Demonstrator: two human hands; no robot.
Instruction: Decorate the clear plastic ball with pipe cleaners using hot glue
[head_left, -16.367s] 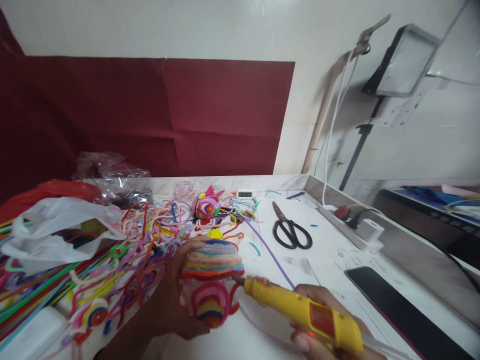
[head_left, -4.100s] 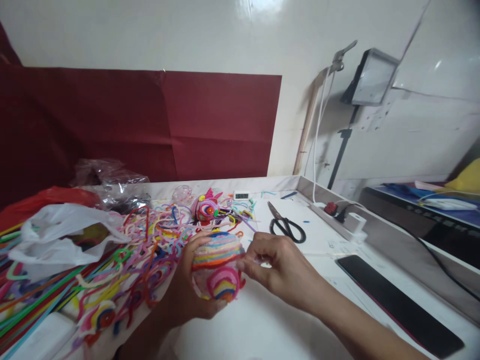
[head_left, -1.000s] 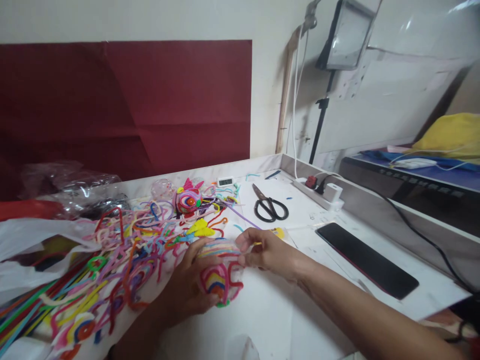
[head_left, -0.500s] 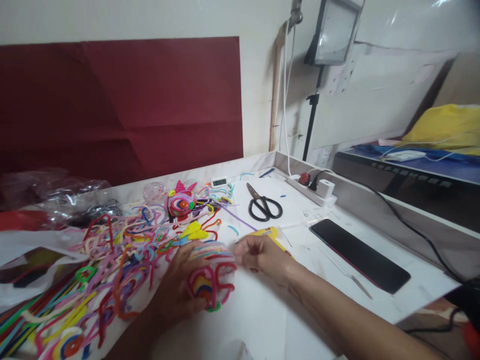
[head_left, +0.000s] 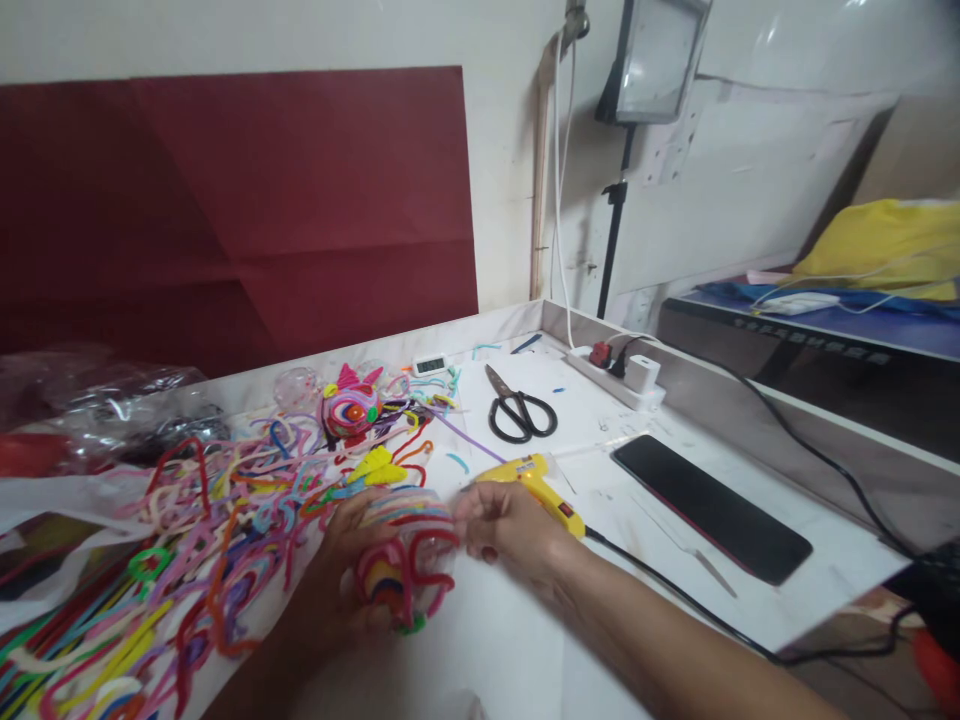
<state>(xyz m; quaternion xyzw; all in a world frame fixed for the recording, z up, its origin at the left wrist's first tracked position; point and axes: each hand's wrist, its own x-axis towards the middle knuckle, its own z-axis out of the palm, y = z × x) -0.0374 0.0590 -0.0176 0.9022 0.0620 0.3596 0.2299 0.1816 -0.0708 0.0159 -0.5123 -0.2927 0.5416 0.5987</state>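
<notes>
Low in the centre of the frame, the left hand (head_left: 352, 570) cups a round ball wrapped in striped, many-coloured pipe cleaners (head_left: 405, 555), its fingers curled around the ball's left side and top. The ball sits just above the white desk (head_left: 525, 640). The right hand (head_left: 510, 525) comes in from the lower right, its fingers pressed together in a pinch at the ball's upper right edge; what they pinch is too small to make out. Just behind the right hand lies a yellow hot-glue gun (head_left: 536, 482) with a black cord trailing to the lower right. To the left, a loose heap of bent pipe cleaners in many colours (head_left: 210, 530) spreads over the desk, with a smaller pink and red pipe-cleaner ball (head_left: 351, 408) at its far edge. Black-handled scissors (head_left: 517, 408) lie in the middle of the frame, and a flat black phone (head_left: 709, 505) lies to the right of them.
</notes>
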